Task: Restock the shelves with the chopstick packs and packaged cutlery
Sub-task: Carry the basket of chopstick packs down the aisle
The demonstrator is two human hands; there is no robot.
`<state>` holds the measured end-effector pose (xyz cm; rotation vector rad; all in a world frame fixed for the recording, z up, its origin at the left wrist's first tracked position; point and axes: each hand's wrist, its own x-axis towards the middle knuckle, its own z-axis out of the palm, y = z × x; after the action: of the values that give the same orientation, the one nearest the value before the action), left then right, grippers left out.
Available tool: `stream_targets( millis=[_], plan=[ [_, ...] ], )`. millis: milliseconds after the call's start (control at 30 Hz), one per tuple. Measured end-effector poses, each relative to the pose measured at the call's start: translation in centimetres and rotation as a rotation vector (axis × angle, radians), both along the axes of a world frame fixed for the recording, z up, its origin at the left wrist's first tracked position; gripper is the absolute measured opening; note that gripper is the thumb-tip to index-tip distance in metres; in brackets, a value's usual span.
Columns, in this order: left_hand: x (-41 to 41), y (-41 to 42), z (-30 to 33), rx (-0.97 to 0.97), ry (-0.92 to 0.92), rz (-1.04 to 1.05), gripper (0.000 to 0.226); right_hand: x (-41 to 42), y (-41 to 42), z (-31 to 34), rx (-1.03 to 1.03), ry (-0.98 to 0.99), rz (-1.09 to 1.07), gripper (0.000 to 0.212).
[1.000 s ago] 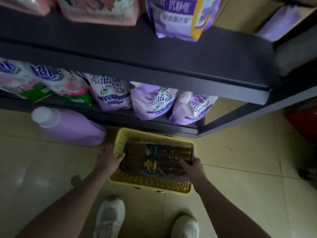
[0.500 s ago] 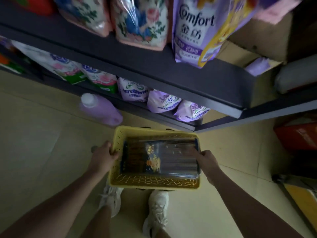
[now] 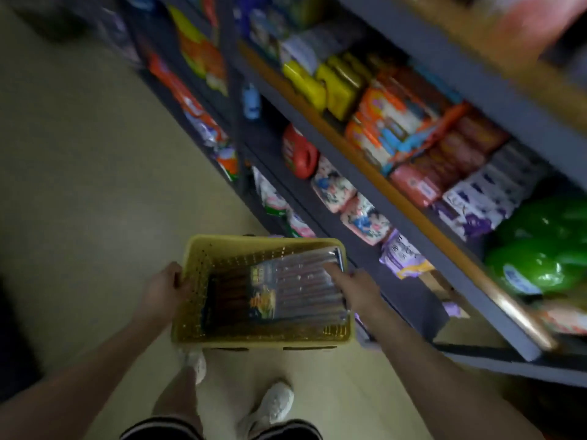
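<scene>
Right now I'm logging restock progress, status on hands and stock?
Left hand gripping yellow basket rim. Right hand on the other side, fingers over the chopstick pack. Pack in basket, not yet shelved. Walking past stocked shelves; aisle floor ahead open.

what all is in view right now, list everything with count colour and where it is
basket: one, yellow, held between both hands above the floor
chopstick packs: count unclear, dark with clear wrap, lying in the basket
shelves: dark grey, right side, full of blurred packaged goods
jug: one, red, middle shelf
bags: green, shiny, far right shelf
floor: pale tile, left
shoes: two, white, bottom
left hand: gripping the basket's left rim
right hand: at the basket's right side, fingers over the packs
</scene>
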<state>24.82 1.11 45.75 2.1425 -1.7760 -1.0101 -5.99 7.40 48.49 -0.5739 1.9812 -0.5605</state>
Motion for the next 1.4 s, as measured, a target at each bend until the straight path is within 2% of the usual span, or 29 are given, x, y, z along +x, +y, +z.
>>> stream_targets(
  millis=[67,200,267,333,433,533,600,833,867,967,1000,1133,1167,1233,1300,1400],
  plan=[
    [3.1,-1.4,2.0,-0.060,0.036,0.110,0.016,2.5,-4.5,2.2,-0.027,-0.046,0.076,0.051],
    [10.2,-6.1,5.6,-0.120,0.047,0.286,0.013,10.1,-13.8,6.0,-0.113,-0.055,0.185,0.082],
    [14.0,-9.1,7.2,-0.138,0.051,0.347,0.013,13.9,-18.5,6.5,-0.151,-0.064,0.222,0.089],
    [18.1,-12.8,8.6,-0.146,0.071,0.380,0.012,18.0,-23.0,7.5,-0.163,-0.065,0.235,0.079],
    [23.8,-18.2,10.8,-0.147,0.136,0.418,0.009,23.9,-28.9,9.1,-0.190,-0.105,0.276,0.043],
    [29.0,-23.5,12.4,-0.172,0.170,0.461,0.005,28.9,-35.1,10.2,-0.201,-0.134,0.327,0.031],
    [32.1,-26.9,13.1,-0.188,0.188,0.492,0.002,32.0,-39.5,10.5,-0.205,-0.103,0.397,0.040],
    [40.5,-41.4,12.5,-0.192,0.245,0.597,0.008,41.6,-58.2,8.9,-0.196,0.021,0.528,0.103],
    [41.6,-43.8,12.3,-0.187,0.249,0.622,0.007,42.8,-61.0,8.9,-0.205,0.015,0.540,0.103],
    [44.8,-50.9,12.3,-0.161,0.234,0.664,0.007,46.5,-69.2,9.5,-0.181,-0.016,0.595,0.077],
    [45.9,-53.5,12.3,-0.163,0.231,0.681,0.008,47.8,-72.3,9.7,-0.172,-0.022,0.624,0.076],
    [51.5,-64.7,13.0,-0.186,0.227,0.732,0.008,53.4,-86.5,10.0,-0.225,-0.042,0.678,0.103],
    [53.0,-67.1,13.2,-0.190,0.221,0.739,0.008,55.1,-89.3,10.5,-0.233,-0.061,0.689,0.098],
    [56.1,-71.7,13.4,-0.199,0.197,0.752,0.011,58.9,-93.4,13.2,-0.253,-0.082,0.710,0.068],
    [59.1,-76.3,13.1,-0.231,0.181,0.769,0.011,62.1,-98.0,13.9,-0.258,-0.092,0.706,0.049],
    [63.4,-83.8,12.7,-0.276,0.188,0.781,0.008,66.6,-105.5,13.4,-0.267,-0.091,0.706,0.047]
  ],
)
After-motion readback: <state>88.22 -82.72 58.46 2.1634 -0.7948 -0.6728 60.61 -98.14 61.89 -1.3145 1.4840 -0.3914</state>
